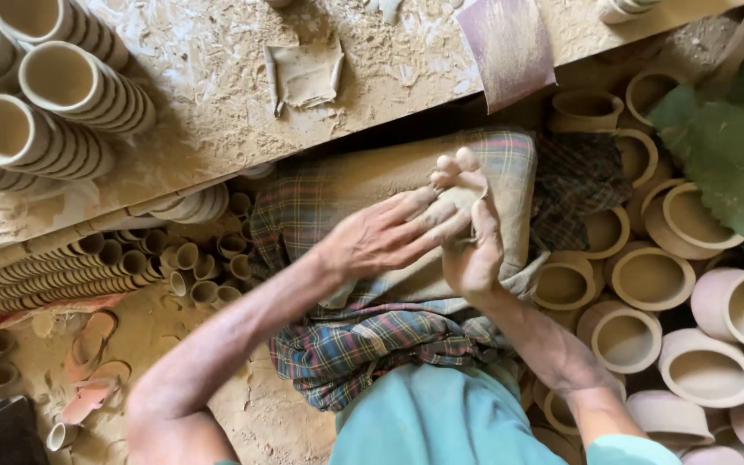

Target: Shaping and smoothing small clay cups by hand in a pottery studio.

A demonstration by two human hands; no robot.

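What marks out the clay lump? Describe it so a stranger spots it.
Find the checked cloth across the lap. Above it the left hand and right hand press a small pale clay lump, shapeless, unlike the finished pots alongside.

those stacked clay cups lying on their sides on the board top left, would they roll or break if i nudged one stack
Probably both risks. The stacked clay cups lie on their sides as round, ribbed columns, so a sideways nudge would likely roll them. Each column is many separate nested pieces, so it may come apart rather than move whole. They look pale and matte, possibly unfired, so likely fragile. The dusty board offers some grip.
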